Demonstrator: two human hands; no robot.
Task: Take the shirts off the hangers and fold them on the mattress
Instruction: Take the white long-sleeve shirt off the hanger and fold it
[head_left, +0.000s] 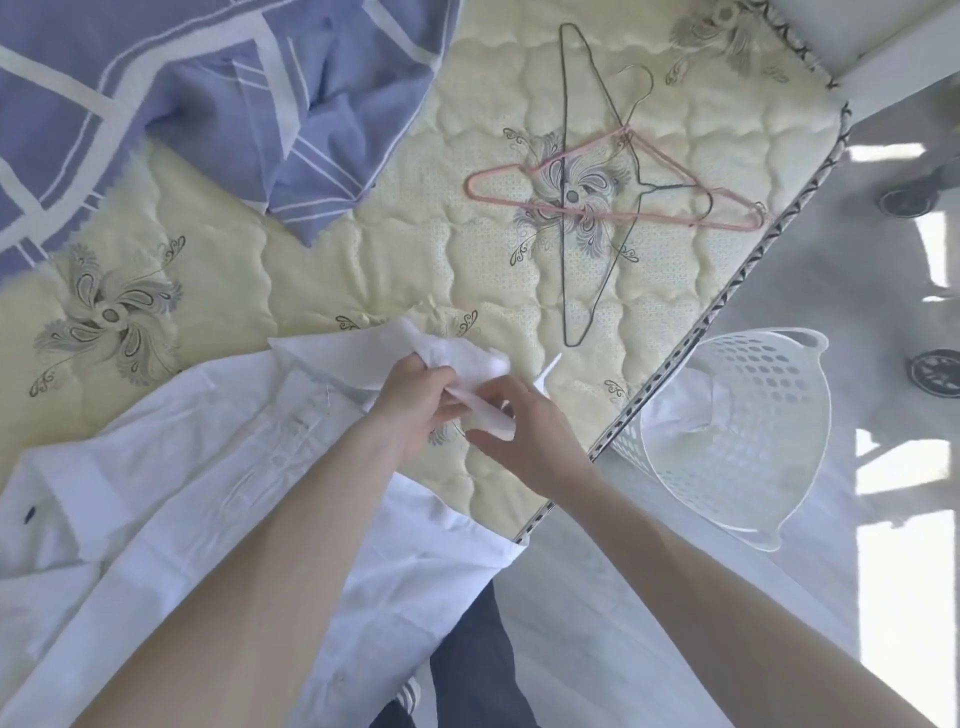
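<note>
Both bare forearms reach forward from the bottom of the view and meet over the near edge of the mattress (322, 270). The left hand (415, 402) comes in from the lower left, back of the hand up, fingers curled down. The right hand (524, 436) comes in from the lower right and is turned inward towards the left, so the two hands nearly touch.

Each grip is closed on cloth. The left hand's grip clutches a crumpled wad of the white shirt (182, 467), which bulges out above its knuckles. The right hand pinches a folded white edge of the same shirt between thumb and curled fingers. A thin white sliver sticks out just beyond the right hand; what it is cannot be told.

The rest of the white shirt lies spread on the mattress to the lower left, passing under the left forearm, with one end hanging over the mattress edge.

Further off on the mattress, a pink hanger (670, 220) and a dark wire hanger (563, 156) lie crossed, both bare. A blue striped sheet (156, 104) is heaped at the upper left. A white basket (753, 395) stands on the floor just beside the mattress edge, with white cloth in it.
</note>
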